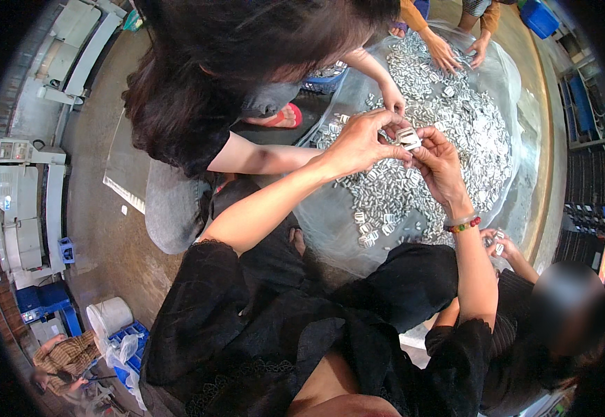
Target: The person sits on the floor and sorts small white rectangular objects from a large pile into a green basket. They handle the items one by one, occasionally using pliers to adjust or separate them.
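Observation:
Above a wide pile of small silvery pieces (413,184), my left hand (361,142) and my right hand (443,167) meet. Between their fingertips is a small white slotted plastic piece (408,137), pinched from both sides. My left fingers partly cover it, so its full shape is hidden. A beaded bracelet (463,224) circles my right wrist. Similar slotted pieces (368,236) lie in a loose group at the pile's near left edge, among many loose short bits.
A clear plastic sheet (326,236) lies under the pile. To my left a co-worker's arm (267,153) reaches close behind my left hand. Another person's hands (441,52) work at the far end. At right, a third person's hand (497,243) holds pieces. A blue basket (324,83) stands beyond.

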`<state>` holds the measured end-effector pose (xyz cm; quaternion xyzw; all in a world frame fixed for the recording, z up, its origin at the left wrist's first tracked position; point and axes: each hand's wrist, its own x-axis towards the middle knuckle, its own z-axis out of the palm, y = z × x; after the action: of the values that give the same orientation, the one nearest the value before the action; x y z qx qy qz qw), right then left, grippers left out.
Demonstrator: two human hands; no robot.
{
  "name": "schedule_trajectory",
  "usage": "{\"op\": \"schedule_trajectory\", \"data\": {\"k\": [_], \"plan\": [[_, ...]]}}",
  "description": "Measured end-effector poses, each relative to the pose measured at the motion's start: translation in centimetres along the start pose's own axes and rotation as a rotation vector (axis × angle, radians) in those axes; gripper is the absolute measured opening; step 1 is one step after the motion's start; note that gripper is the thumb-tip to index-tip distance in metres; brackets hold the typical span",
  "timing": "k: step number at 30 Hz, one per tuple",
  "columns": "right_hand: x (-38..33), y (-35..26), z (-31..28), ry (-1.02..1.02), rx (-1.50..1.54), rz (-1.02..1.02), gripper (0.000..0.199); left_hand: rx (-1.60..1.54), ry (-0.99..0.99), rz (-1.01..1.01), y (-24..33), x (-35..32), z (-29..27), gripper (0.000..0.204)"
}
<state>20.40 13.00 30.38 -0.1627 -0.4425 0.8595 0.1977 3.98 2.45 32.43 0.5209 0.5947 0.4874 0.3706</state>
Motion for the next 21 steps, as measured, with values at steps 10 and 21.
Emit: {"op": "schedule_trajectory", "data": {"k": [10,21], "plan": [[-0.5,-0.4,1.3,0.059,-0.678,0.016,0.013,0.262,-0.114,-0.02,1.2,-1.0,-0.4,0.043],[-2.1,-1.0,3.1,-0.062,-1.006,0.009,0.015,0.125,-0.305,-0.273,0.7,-1.9,-0.5,0.051]]}}
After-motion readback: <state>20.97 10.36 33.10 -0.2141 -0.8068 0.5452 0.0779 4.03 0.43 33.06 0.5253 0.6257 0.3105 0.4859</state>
